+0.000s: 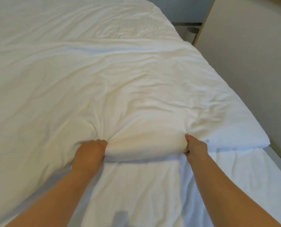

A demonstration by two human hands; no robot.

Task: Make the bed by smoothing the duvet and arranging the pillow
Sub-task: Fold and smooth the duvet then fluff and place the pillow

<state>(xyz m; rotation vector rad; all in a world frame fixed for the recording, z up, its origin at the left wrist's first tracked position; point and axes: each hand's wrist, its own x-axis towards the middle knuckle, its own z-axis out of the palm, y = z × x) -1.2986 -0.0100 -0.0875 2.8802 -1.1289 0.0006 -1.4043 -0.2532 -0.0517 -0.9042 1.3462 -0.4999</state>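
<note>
Duvet (128, 82) first: where does it sit against my fingers?

— It lies white and creased across the bed, and its near edge is bunched up between your two hands. Your left hand (89, 153) has its fingers curled tight into the cloth, gripping a fistful, and folds fan out across the duvet from that grip (the hand is a little blurred, so I can't tell one finger from another). Your right hand (196, 149) pinches the same edge further right, with the thumb on top of the duvet and the other fingers tucked under it.

— What else is around the duvet, or in the way?

— Just nearer to you than the gripped edge, white under-bedding (144, 190) shows, rumpled, and both your forearms cross over it.

— And the room?

— Right of the duvet a plain beige panel (251, 66) runs alongside the bed, close to the duvet's right edge. Beyond the duvet's far right corner a narrow strip of dark floor (188, 32) shows. Something round sits there, too small to make out.
</note>
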